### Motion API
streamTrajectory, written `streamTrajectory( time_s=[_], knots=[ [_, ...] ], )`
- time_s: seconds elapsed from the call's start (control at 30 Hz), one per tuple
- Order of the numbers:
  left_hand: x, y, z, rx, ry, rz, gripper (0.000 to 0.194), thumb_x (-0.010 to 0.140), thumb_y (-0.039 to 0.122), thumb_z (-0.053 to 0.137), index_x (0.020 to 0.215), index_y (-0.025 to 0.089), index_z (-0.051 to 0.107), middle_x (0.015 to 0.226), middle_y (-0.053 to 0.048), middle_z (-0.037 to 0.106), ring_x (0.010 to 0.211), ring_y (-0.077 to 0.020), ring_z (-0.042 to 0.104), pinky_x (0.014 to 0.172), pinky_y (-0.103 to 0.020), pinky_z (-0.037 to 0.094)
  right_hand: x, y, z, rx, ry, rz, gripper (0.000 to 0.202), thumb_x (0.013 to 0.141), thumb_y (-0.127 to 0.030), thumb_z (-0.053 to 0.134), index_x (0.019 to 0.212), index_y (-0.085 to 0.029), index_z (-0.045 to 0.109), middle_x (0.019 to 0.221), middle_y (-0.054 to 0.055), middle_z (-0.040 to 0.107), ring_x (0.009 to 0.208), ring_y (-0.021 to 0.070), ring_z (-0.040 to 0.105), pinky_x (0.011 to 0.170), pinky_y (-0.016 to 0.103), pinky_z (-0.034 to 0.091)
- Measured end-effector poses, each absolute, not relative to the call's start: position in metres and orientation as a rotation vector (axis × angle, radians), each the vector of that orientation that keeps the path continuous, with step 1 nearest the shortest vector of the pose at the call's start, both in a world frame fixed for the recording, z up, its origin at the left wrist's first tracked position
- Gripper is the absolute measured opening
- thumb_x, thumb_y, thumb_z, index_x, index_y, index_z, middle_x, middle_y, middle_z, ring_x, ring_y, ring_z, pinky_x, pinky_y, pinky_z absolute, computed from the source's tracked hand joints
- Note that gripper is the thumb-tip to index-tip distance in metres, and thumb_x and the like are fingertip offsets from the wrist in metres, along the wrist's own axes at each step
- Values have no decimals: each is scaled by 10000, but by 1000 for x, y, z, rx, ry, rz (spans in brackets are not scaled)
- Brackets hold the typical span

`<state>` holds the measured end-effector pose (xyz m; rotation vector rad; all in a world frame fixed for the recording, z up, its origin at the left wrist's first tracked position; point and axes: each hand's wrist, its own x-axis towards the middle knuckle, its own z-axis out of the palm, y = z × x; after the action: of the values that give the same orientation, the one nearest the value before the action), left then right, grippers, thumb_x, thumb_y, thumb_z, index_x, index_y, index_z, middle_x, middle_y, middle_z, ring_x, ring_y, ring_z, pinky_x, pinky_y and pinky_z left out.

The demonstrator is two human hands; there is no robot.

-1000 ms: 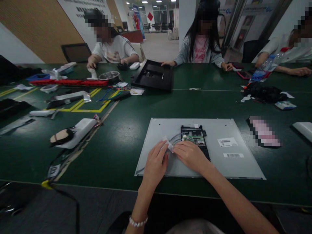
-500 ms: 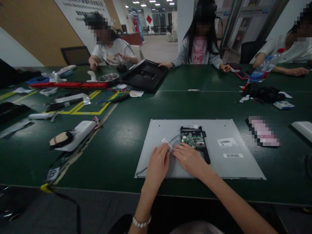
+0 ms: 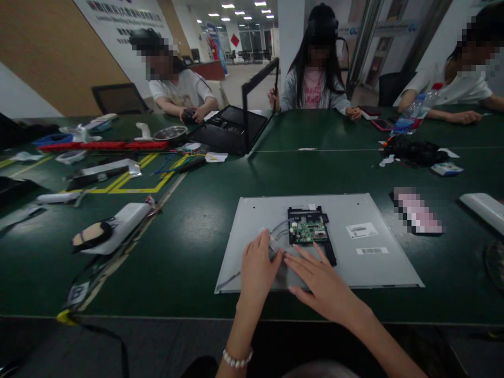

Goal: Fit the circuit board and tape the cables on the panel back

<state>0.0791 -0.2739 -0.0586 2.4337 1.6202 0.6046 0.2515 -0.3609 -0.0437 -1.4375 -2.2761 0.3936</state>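
Observation:
A flat grey panel [image 3: 378, 270] lies on the green table in front of me. On it sits a black bracket with a green circuit board [image 3: 309, 229], and grey cables [image 3: 280, 226] run from its left side. My left hand [image 3: 260, 265] has its fingers and thumb around a small pale piece [image 3: 273, 243] near the cables. Just right of it, my right hand [image 3: 321, 278] has its fingers spread over the panel, the fingertips near the lower end of that piece. Whether those fingertips touch it is unclear.
A phone [image 3: 418, 211] lies right of the panel, and a white case [image 3: 132, 220] is at the left. Across the table [image 3: 189, 283], people sit near a black frame [image 3: 246, 113], a bottle [image 3: 409, 118] and a black bundle [image 3: 417, 152].
My right hand has moved slightly down, its fingers spreading apart. The left fingers still hold the pale piece. Across the table, a person's hand has raised part of the black frame upright.

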Motion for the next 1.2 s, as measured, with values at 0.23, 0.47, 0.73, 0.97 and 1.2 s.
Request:
streamTrajectory(
  time_s=[0.23,0.47,0.73,0.97,1.2],
  knots=[
    [82,-273,-69,2464,1597,813,443,835,286,608,1247,154,512,1308,-169,576,1220,-319,540,1027,-500,423,377,-370,-56,-1819,-1603,256,437,967,-424,398,1326,-223,547,1419,93,531,1330,247,461,1129,501,338],
    [82,-279,-66,2462,1608,1012,511,879,295,579,1356,177,435,1460,-188,430,1337,-327,428,1090,-573,327,451,-379,-99,-2050,-1293,259,535,914,-501,417,1324,-181,543,1380,141,553,1253,306,536,1059,503,410],
    [76,-282,-50,2251,1617,1517,458,893,224,560,1339,193,460,1442,-169,429,1360,-290,395,1107,-514,345,446,-381,-103,-2031,-1196,415,547,905,-514,456,1373,-237,507,1356,107,589,1148,305,622,990,484,483],
    [75,-287,-43,2214,1643,1691,461,871,188,594,1317,192,478,1458,-167,398,1379,-288,363,1127,-514,320,403,-378,-95,-2018,-1744,220,479,930,-469,439,1348,-260,543,1404,51,556,1356,326,419,1059,532,410],
    [76,-288,-40,2178,1640,1723,423,881,175,569,1296,196,491,1429,-157,427,1364,-272,388,1122,-485,335,358,-373,-89,-1964,-2175,54,518,973,-463,363,1478,-348,356,1581,-3,299,1454,326,217,1116,645,225]
  ],
)
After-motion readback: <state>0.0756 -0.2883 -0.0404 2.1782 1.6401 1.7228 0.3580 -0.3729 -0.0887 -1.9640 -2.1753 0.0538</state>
